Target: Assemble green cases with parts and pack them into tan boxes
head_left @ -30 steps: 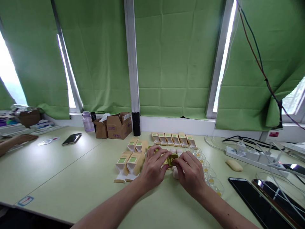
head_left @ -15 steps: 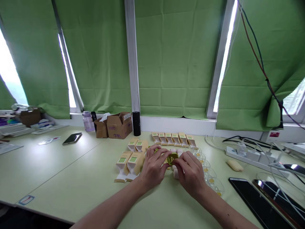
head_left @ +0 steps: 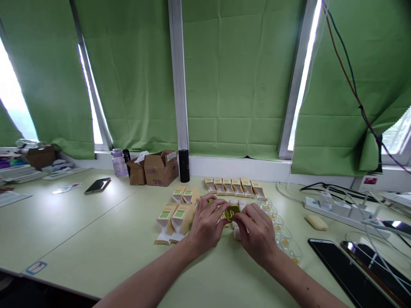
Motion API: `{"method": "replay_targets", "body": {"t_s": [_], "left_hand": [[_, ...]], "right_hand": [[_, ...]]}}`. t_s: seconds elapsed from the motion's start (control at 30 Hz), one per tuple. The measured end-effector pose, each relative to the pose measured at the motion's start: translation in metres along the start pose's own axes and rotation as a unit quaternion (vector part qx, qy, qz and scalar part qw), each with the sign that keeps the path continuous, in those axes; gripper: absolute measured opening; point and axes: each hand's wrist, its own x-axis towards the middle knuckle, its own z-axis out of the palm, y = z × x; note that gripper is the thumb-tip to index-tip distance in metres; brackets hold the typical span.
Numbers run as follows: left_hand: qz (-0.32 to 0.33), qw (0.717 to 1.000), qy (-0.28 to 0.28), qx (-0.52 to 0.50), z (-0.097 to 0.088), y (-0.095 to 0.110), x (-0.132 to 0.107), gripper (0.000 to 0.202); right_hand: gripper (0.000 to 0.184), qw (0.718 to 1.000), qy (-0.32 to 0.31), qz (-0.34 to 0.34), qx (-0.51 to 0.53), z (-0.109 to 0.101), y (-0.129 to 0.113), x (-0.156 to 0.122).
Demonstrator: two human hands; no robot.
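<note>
Between my two hands is a small olive-green flat piece [head_left: 231, 212] with a cut-out or mark in its middle; its exact kind I cannot make out. The fingers of my left hand [head_left: 208, 220] pinch its left side, and my right hand [head_left: 257, 226] grips its right edge. Small pale pink pieces [head_left: 237, 233] lie partly hidden behind my fingers. Left of my hands stand open cream boxes [head_left: 182, 219] with green-framed labels. Clear plastic cups [head_left: 284, 243] with yellow centres line up to the right.
More cream boxes [head_left: 236, 188] stand in a row at the back. Cardboard boxes [head_left: 162, 169] and a black bottle [head_left: 184, 166] are by the wall. On the right lie a power strip [head_left: 343, 214], cables, a beige case [head_left: 316, 222] and a dark tablet-like device [head_left: 343, 271].
Hardly anything differs. Both hands keep hold of the green piece in the same place, with only a slight shift of the view.
</note>
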Motion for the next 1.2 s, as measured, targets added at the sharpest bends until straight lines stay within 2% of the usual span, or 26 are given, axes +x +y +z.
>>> {"method": "replay_targets", "body": {"t_s": [0.3, 0.47, 0.67, 0.77, 0.87, 1.2], "left_hand": [[-0.047, 0.998, 0.038, 0.006, -0.001, -0.014, 0.004, 0.044], [-0.075, 0.996, 0.055, 0.008, -0.001, -0.018, 0.004, 0.047], [-0.129, 0.989, 0.076, -0.005, -0.003, -0.018, 0.006, 0.044], [-0.142, 0.986, 0.084, -0.009, -0.004, -0.018, 0.007, 0.044], [-0.149, 0.985, 0.086, -0.014, -0.005, -0.017, 0.007, 0.044], [-0.150, 0.985, 0.085, -0.025, -0.006, -0.016, 0.007, 0.043]], "right_hand": [[0.020, 1.000, 0.002, -0.021, 0.021, -0.002, -0.014, 0.001], [0.020, 0.999, -0.028, 0.008, 0.032, 0.003, -0.009, -0.004], [0.021, 0.990, -0.119, 0.074, 0.026, 0.020, 0.004, -0.007], [0.022, 0.970, -0.216, 0.111, -0.010, 0.029, 0.003, -0.002], [0.019, 0.946, -0.295, 0.117, -0.068, 0.038, -0.001, 0.007], [0.008, 0.916, -0.368, 0.106, -0.119, 0.064, -0.014, 0.012]]}}
